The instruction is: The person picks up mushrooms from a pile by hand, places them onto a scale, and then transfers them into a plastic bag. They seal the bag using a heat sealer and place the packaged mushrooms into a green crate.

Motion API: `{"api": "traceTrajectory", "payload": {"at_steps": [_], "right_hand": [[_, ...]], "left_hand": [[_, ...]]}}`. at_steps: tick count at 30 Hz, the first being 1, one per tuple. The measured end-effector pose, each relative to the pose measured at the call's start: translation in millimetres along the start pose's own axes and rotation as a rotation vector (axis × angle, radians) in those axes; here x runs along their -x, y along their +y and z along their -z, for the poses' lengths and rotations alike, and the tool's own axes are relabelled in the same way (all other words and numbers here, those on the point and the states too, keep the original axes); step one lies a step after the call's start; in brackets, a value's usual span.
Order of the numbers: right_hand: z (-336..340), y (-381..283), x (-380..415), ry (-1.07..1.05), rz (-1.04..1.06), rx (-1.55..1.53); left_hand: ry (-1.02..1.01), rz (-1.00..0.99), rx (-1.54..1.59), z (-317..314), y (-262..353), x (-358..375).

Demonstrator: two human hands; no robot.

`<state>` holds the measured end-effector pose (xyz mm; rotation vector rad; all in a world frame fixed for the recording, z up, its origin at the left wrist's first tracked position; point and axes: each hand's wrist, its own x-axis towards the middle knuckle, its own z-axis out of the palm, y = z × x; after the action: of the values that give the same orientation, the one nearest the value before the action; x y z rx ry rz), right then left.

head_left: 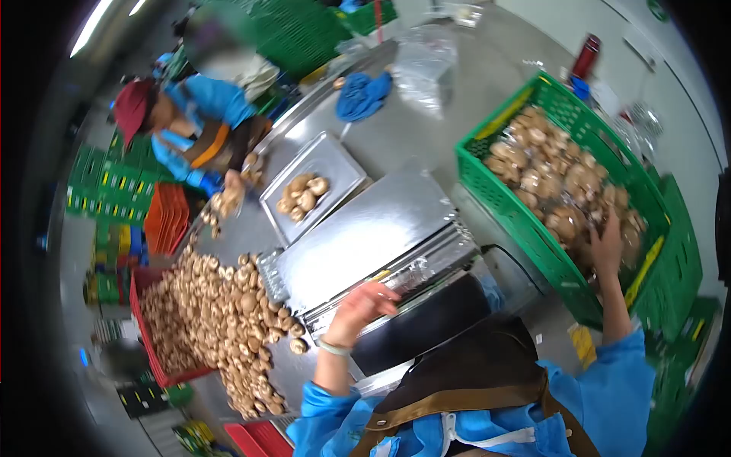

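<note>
My left hand (364, 306), with a pale band at the wrist, hovers over the front edge of a steel sealing machine (373, 221). Its fingers are bent, and what they hold, if anything, is too small to tell. On the right, my right hand (607, 242) reaches into a green crate (502, 221) of clear-wrapped mushroom packs (556, 175). Its fingers touch a pack near the crate's lower right end, though the fingertips are partly lost among the packs. Behind the machine, a metal tray (339, 156) bears several loose mushrooms (302, 196).
Loose mushrooms (228, 305) spill from a red crate (145, 327) at the left. A co-worker (205, 129) handles mushrooms across the table. A blue cloth (363, 97), plastic bags (425, 67) and a red bottle (586, 57) lie farther back. A black cable runs beside the machine.
</note>
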<state>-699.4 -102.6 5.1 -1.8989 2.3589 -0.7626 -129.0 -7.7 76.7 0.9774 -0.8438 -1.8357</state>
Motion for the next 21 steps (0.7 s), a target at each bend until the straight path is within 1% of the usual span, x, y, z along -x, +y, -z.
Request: {"api": "traceTrajectory", "payload": {"at_steps": [1, 2, 3, 5, 6, 7, 9, 10, 11, 12, 13, 14, 15, 17, 19, 20, 21], "right_hand": [[15.9, -40.0, -5.9, -0.037, -0.063, -0.125], [7.3, -63.7, -11.2, -0.036, -0.028, -0.241], [0.1, -87.1, -14.5, -0.031, 0.000, -0.355], [-16.7, -171.4, -20.2, -0.175, 0.037, -0.508], [-30.8, -213.1, -23.9, -0.240, 0.168, -0.571], [-49.2, -254.5, -26.6, -0.306, 0.300, -0.630], [-88.3, -335.5, -29.1, -0.537, 0.428, -0.808], [-121.8, -367.3, -31.1, -0.637, 0.456, -0.856], [-157.8, -397.6, -33.5, -0.739, 0.481, -0.903], [-184.2, -431.7, -36.9, -0.839, 0.420, -0.906], [-210.2, -464.6, -39.6, -0.941, 0.353, -0.905], [-240.9, -492.8, -41.9, -0.913, 0.377, -0.850], [-271.9, -517.2, -43.7, -0.884, 0.396, -0.795], [-327.2, -556.4, -47.9, -0.839, 0.414, -0.711], [-374.3, -582.5, -48.6, -0.896, 0.395, -0.698], [-380.4, -592.2, -46.3, -0.923, 0.388, -0.692], [-383.7, -595.5, -43.4, -0.885, 0.392, -0.705]], "left_hand": [[0.129, -0.109, 0.023, 35.6, 13.9, 5.7], [0.401, -0.178, 0.030, 50.8, 42.5, 4.6], [0.598, -0.226, -0.053, 82.3, 56.9, 1.2], [0.882, -0.248, -0.471, 157.6, 70.7, -9.4], [0.932, -0.234, -0.532, 193.2, 74.3, -16.6], [0.943, -0.182, -0.564, 221.1, 73.3, -27.3], [0.960, -0.073, -0.625, 273.6, 70.8, -49.0], [0.922, -0.077, -0.640, 292.9, 67.8, -60.8], [0.884, -0.079, -0.656, 308.0, 62.0, -75.0], [0.848, -0.079, -0.672, 330.1, 54.7, -88.5], [0.830, -0.184, -0.815, 375.5, 31.5, -107.7], [0.838, -0.101, -0.948, 366.1, 43.1, -113.1], [0.846, -0.068, -0.964, 362.9, 46.3, -119.4], [0.813, -0.094, -1.046, 370.4, 43.6, -135.2], [0.808, -0.162, -1.038, 368.7, 41.4, -144.8], [0.807, -0.198, -1.034, 367.5, 41.6, -146.0], [0.808, -0.209, -1.003, 365.8, 42.3, -145.2]]}}
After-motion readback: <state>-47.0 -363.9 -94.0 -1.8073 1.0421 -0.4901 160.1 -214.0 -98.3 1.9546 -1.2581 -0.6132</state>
